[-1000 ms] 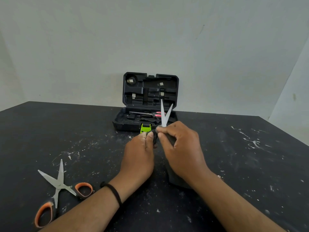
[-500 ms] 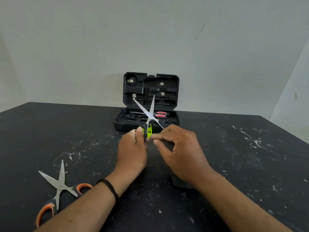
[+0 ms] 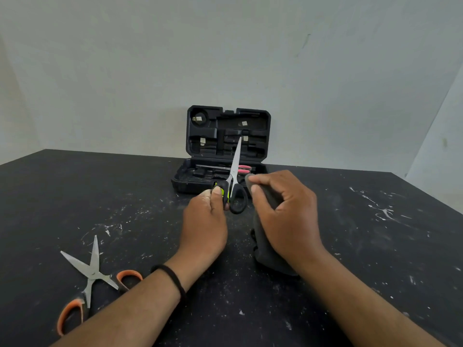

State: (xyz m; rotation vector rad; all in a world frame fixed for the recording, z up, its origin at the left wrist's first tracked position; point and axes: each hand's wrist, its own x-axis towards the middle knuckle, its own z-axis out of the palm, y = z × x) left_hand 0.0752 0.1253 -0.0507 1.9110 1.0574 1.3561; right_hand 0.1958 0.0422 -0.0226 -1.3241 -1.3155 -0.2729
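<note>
My left hand (image 3: pixel 205 221) grips the black and lime-green handle of a pair of scissors (image 3: pixel 234 176). Their blades are closed and point up and away, in front of the tool case. My right hand (image 3: pixel 285 211) holds a dark grey cloth (image 3: pixel 265 251) just right of the scissor handles; the cloth hangs down from my palm to the table. A small gap separates the cloth from the scissors.
An open black tool case (image 3: pixel 226 146) stands at the back of the black, paint-flecked table (image 3: pixel 375 246), its lid upright, with a red-handled tool inside. A second pair of scissors (image 3: pixel 92 271) with orange handles lies spread open at the near left.
The scissors' blades were spread open and are now closed together. My right hand has drawn the cloth off the scissors, to the right.
</note>
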